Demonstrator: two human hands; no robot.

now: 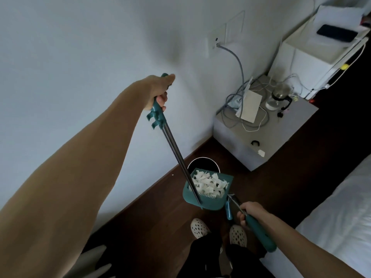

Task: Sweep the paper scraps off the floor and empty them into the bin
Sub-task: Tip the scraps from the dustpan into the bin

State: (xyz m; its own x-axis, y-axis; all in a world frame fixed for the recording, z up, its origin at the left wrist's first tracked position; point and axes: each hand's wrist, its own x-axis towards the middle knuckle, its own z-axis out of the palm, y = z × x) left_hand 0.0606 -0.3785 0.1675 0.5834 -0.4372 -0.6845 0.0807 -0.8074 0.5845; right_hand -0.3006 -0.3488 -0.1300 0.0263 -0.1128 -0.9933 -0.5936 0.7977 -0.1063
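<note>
Against the wall, by the floor's far edge, the left hand (160, 91) is gripping the dustpan handle (172, 145), fingers curled round its teal top. The dustpan (206, 189), full of scraps (208, 183), is hanging just above the bin (202, 163), its far lip overlapping the bin's rim. The right hand (248, 213) is wrapping the broom handle (259, 229) low near the shoes (200, 227). Judgement: tipping calls for raising the rear slowly, lip centred over the opening, so light paper is not sliding past the rim. Room is tight: wall left, grey stand (267, 141) beyond, bed (337, 227) right; open floor is lying only toward the shoes.
</note>
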